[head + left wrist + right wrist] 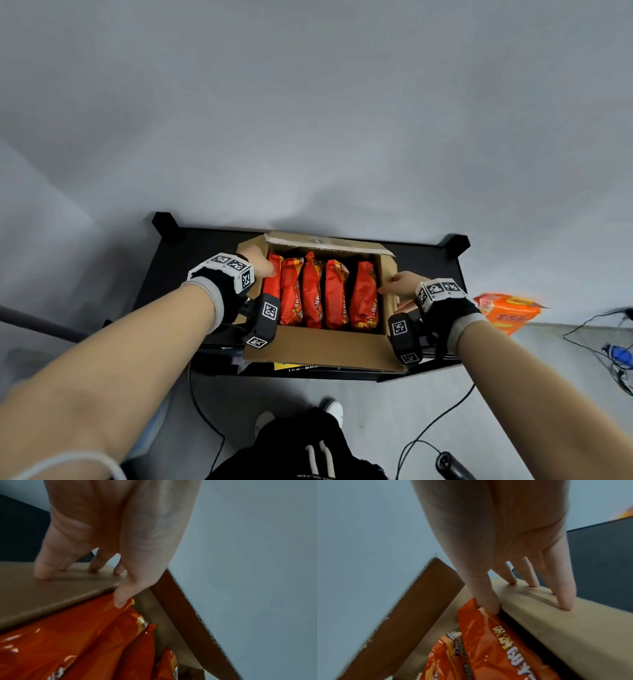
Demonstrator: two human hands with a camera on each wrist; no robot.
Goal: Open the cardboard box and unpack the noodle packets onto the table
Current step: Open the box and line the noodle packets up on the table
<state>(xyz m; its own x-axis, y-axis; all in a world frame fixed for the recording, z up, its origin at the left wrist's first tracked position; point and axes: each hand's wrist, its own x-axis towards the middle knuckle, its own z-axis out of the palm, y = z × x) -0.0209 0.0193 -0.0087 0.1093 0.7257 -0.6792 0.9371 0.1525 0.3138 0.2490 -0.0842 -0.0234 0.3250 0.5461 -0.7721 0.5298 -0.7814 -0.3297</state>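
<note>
An open cardboard box stands on the black table, with several red noodle packets upright in a row inside. My left hand presses its straight fingers on the left flap, and its thumb touches the leftmost packet. My right hand lies the same way on the right flap. Its fingers are on top, and the thumb rests against the rightmost packet. The far flap stands up.
An orange package lies just past the table's right edge. Black cables and a blue object are on the floor at the right. A wall stands directly behind the table. The front flap overhangs the near table edge.
</note>
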